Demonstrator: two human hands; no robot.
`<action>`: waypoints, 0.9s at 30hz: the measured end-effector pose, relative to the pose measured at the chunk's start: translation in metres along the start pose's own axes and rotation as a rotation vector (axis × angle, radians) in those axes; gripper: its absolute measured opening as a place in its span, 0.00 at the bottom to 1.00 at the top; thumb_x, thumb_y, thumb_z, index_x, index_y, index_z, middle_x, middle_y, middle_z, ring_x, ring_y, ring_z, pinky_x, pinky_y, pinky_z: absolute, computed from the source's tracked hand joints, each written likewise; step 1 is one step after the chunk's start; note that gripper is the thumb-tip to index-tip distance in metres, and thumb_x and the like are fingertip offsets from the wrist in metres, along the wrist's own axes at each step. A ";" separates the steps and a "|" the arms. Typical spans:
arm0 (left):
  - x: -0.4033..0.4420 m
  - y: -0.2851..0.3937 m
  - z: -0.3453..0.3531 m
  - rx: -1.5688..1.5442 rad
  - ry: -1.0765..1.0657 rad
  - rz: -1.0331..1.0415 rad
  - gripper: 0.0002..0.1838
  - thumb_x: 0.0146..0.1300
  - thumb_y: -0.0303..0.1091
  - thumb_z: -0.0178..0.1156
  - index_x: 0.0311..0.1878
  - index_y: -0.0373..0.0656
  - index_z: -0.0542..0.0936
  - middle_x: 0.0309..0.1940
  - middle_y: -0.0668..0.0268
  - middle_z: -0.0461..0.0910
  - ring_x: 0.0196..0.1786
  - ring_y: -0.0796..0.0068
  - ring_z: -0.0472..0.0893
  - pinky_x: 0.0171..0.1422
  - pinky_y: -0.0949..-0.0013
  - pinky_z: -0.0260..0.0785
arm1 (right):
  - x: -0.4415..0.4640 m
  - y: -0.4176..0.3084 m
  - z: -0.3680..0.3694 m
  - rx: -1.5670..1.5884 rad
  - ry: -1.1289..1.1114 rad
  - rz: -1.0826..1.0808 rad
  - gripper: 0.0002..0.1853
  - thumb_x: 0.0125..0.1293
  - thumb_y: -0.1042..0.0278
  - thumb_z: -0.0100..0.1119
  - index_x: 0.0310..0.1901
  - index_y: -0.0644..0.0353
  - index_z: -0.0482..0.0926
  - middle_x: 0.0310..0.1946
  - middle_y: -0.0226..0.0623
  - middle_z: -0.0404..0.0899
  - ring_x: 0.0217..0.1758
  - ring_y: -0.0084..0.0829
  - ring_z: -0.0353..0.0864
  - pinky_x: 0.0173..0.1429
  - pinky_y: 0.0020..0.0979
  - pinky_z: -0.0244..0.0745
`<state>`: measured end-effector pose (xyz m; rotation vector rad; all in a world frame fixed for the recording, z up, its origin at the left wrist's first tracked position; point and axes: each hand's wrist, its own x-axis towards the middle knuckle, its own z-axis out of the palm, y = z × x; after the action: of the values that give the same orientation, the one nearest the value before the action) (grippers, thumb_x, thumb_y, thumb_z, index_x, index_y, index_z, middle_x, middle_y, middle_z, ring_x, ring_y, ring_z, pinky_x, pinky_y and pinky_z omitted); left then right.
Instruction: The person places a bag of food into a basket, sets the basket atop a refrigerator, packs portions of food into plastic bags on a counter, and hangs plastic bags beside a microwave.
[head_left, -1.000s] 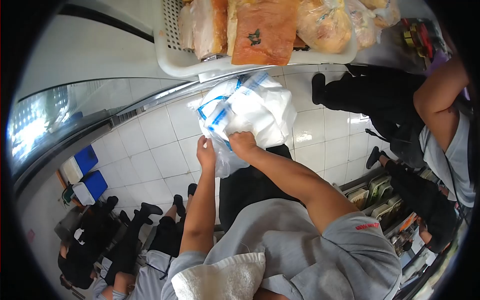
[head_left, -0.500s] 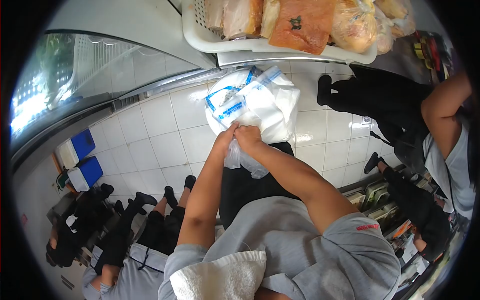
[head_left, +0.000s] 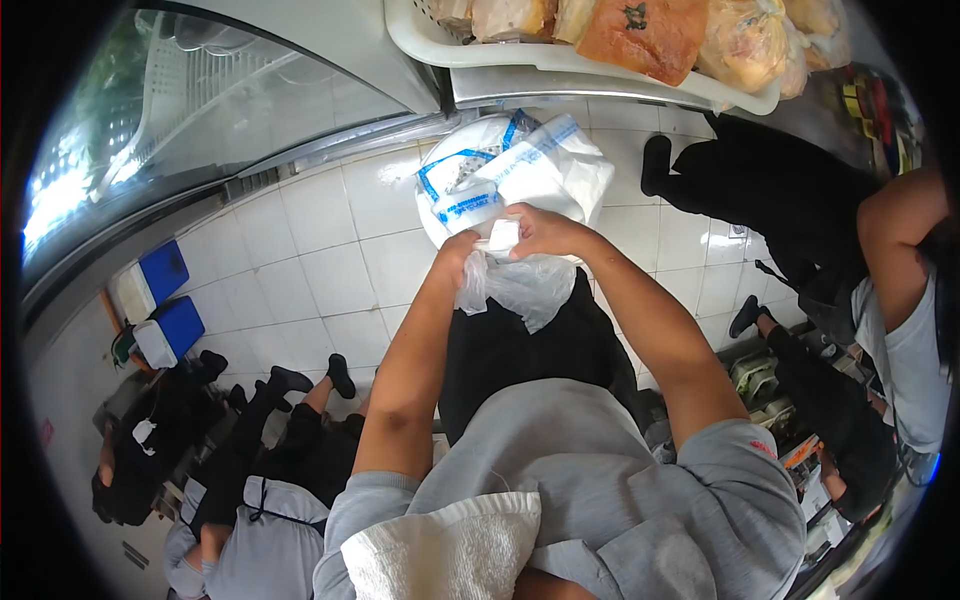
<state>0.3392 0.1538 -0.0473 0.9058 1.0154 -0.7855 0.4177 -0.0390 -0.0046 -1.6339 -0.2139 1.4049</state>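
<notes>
In front of my lap, my left hand [head_left: 460,254] pinches the gathered edge of a thin clear plastic bag [head_left: 535,287], which hangs down over my black trousers. Opposite it, my right hand [head_left: 548,234] is closed, thumb and fingertips on a small flat white piece [head_left: 504,237] at the top of the bag. What that piece is made of I cannot tell. Just beyond both hands sits a bulky white plastic bag with blue print [head_left: 475,208], its folds spread over something round and white beneath.
A white basket [head_left: 560,57] at the top holds slabs of roast meat [head_left: 640,35] and bagged food [head_left: 742,45]. A glass display case [head_left: 270,90] stands upper left. Blue-lidded boxes [head_left: 168,330] are at the left. Co-workers [head_left: 765,185] stand right and lower left on the tiled floor.
My hands have come apart from being pressed together, the right moving up and right. A small white piece now shows between them, and the clear bag hangs wider.
</notes>
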 end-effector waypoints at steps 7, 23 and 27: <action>-0.001 0.001 0.008 0.099 0.058 -0.013 0.16 0.58 0.38 0.49 0.43 0.36 0.75 0.34 0.58 0.75 0.35 0.65 0.75 0.36 0.60 0.69 | 0.000 -0.012 0.003 -0.316 0.073 0.147 0.49 0.37 0.52 0.72 0.59 0.70 0.61 0.47 0.53 0.74 0.50 0.41 0.75 0.53 0.32 0.69; 0.010 -0.009 0.007 0.004 0.042 0.038 0.17 0.57 0.38 0.51 0.43 0.35 0.76 0.35 0.59 0.75 0.37 0.66 0.74 0.40 0.63 0.67 | 0.006 -0.006 0.003 -0.474 0.126 0.240 0.35 0.40 0.50 0.69 0.48 0.65 0.75 0.44 0.50 0.77 0.48 0.42 0.77 0.51 0.33 0.71; 0.008 -0.010 0.006 -0.049 0.040 0.016 0.12 0.55 0.34 0.54 0.40 0.38 0.76 0.32 0.59 0.77 0.32 0.64 0.77 0.34 0.59 0.71 | -0.003 -0.004 0.007 -0.183 0.204 0.091 0.25 0.45 0.56 0.68 0.42 0.64 0.78 0.41 0.46 0.78 0.43 0.38 0.78 0.48 0.33 0.71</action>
<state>0.3357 0.1432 -0.0561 0.8899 1.0569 -0.7285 0.4121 -0.0354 0.0007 -1.9467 -0.1546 1.3049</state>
